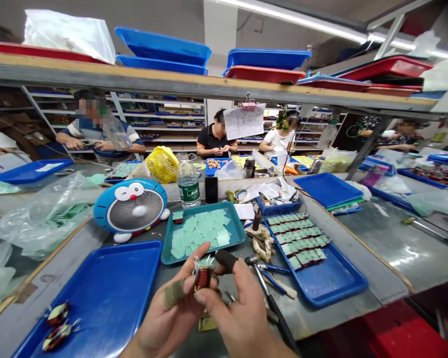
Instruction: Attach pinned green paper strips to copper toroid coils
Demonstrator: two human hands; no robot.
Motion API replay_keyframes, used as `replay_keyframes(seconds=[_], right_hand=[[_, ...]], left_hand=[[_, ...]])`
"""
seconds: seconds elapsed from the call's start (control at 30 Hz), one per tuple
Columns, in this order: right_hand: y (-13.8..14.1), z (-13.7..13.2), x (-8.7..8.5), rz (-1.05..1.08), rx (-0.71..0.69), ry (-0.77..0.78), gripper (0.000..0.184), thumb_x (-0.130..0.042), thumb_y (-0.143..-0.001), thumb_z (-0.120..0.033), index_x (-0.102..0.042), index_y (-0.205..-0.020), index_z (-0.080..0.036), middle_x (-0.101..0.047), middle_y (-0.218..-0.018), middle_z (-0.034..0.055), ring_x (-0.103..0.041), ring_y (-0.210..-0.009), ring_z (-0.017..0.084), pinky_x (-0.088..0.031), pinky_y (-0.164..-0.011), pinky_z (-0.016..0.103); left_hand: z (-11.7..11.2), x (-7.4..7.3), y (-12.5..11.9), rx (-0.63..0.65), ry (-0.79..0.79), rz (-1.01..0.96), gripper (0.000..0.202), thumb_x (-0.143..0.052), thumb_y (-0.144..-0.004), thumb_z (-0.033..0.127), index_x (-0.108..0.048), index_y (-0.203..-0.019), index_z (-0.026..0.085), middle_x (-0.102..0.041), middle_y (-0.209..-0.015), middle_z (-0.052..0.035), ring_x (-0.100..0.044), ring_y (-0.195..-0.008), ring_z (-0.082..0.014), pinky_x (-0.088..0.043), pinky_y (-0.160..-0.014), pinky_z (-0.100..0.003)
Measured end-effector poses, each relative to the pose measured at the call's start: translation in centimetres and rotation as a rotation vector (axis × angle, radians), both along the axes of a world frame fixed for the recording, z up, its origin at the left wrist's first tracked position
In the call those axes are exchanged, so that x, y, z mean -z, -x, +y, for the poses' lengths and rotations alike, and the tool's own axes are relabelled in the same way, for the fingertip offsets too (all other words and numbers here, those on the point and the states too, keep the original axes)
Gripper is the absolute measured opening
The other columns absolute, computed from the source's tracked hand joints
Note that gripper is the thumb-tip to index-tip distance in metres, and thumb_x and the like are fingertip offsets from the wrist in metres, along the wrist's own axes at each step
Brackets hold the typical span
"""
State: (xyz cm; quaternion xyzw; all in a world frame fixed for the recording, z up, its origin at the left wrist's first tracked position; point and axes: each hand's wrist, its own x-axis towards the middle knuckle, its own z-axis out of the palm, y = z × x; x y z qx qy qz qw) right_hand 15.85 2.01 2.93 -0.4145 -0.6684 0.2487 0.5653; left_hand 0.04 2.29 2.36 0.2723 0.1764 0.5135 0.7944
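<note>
Both bare hands are raised above the surface, the left hand and the right hand pressed in together, their fingertips pinching a small copper-wound coil banded in red between them. The left hand's finger wrapped in olive-green tape lies beside the coil, while the right hand's finger in a black rubber cot arches over its top; both coverings look like protection for the skin. Lifted clear of the surface like this, the coil is open to view from above. Its long axis stands roughly upright, tilted slightly, with thin wire ends poking up and away from the person. Just beyond the hands lies a teal plastic tray heaped with pale green square sheets. To the right of the hands, blue-handled pliers rest near a blue plastic tray holding rows of green-topped pieces, all within easy reach. To the left, a large blue plastic tray carries two similar coils.
</note>
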Motion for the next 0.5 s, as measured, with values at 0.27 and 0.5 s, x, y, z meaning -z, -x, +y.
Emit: replay_keyframes(seconds=[0.27,0.5], right_hand=[[-2.0,-0.4,-1.3,0.185,-0.107,0.274,0.042,-0.079,-0.079,-0.032,-0.066,-0.118,-0.024,-0.068,-0.106,0.0027,-0.064,-0.097,0.022,-0.053,-0.085,0.033],[-7.2,-1.0,0.6,0.410,-0.244,0.606,0.035,-0.077,-0.087,-0.037,-0.070,-0.116,-0.018,-0.075,-0.107,0.0066,-0.071,-0.094,0.023,-0.056,-0.079,0.032]], left_hand=[[-0.1,-0.8,-1.3,0.019,0.032,0.133,0.069,-0.071,-0.091,0.039,-0.047,-0.155,0.030,-0.070,-0.105,-0.0073,-0.064,-0.089,-0.0188,-0.050,-0.091,-0.031],[1.0,0.6,-3.8,0.145,-0.232,0.872,0.077,-0.064,-0.096,0.052,-0.029,-0.162,0.038,-0.071,-0.114,-0.0056,-0.067,-0.106,-0.0277,-0.053,-0.093,-0.037]])
